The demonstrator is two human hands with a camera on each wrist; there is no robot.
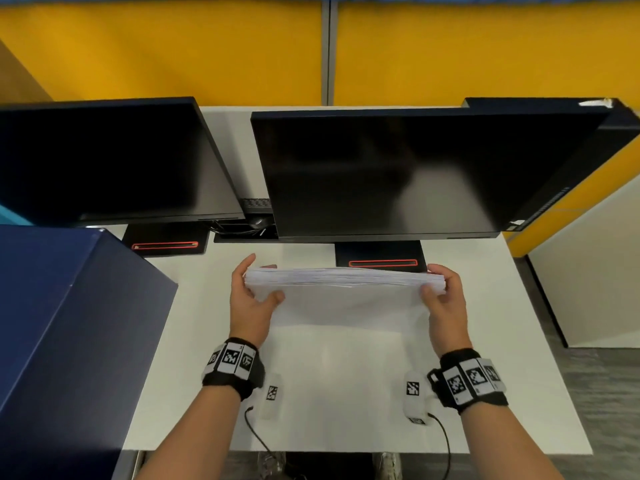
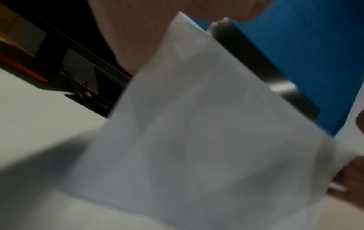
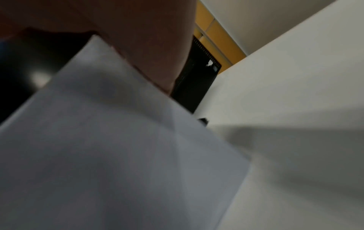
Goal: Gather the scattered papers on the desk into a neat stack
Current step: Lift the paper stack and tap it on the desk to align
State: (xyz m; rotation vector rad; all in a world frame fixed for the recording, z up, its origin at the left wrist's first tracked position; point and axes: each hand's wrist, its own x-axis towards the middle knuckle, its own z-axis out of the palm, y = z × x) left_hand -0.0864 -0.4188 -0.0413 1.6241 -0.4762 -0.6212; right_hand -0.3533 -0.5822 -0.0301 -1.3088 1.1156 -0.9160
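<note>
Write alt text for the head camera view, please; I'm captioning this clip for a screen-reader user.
Two hands hold a stack of white papers upright on edge over a white desk, the left hand gripping its left end and the right hand its right end. Two dark monitors stand behind, with a dark blue box at left.

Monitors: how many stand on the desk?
2. The left monitor stands at the back left of the desk. The right monitor stands at the back centre-right, behind the paper stack. Another dark panel behind it may be a third.
</note>
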